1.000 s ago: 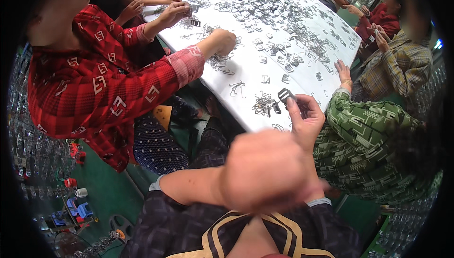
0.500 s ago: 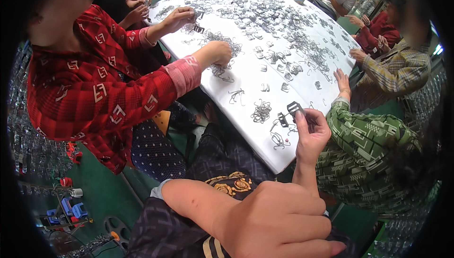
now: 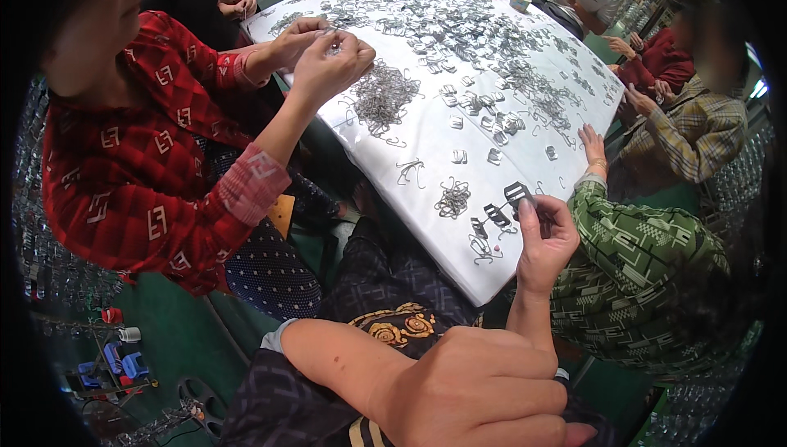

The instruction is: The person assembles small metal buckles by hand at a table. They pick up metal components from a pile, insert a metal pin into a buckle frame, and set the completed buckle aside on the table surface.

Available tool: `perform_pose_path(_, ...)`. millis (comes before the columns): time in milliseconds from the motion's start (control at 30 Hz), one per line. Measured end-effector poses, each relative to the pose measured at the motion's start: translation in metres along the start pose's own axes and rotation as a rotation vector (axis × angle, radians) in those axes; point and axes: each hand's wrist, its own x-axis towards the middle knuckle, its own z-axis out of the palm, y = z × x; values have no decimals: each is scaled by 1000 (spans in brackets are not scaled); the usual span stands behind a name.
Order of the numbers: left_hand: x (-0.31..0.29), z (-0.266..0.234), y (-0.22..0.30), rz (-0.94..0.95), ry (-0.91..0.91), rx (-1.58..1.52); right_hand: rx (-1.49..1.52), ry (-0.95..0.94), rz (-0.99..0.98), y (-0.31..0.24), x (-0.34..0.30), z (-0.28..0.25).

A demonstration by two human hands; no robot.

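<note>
Buckle [image 3: 516, 192], dark, flat, slotted, metal-looking, is pinched between thumb and bent fingers of bare right hand [image 3: 548, 238], above near end of white, smooth-topped table [image 3: 447, 242], near other dark slotted buckles [image 3: 495, 216] and a tangle of thin grey wire hooks [image 3: 452, 199]. Step in hand looks like holding the piece out; next move likely calls for a steady pinch. Bare left hand [image 3: 484, 385] sits curled nearer the body, palm hidden: can't tell how far closed or if holding anything.
</note>
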Motion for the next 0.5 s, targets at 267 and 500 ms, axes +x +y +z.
perform_pose_path(267,-4,-3,7,-98,-29,-97,6,-14,-35,1,-2,2)
perform_pose_path(500,-5,-8,12,-97,-86,-142,4,-23,-23,-11,-7,1)
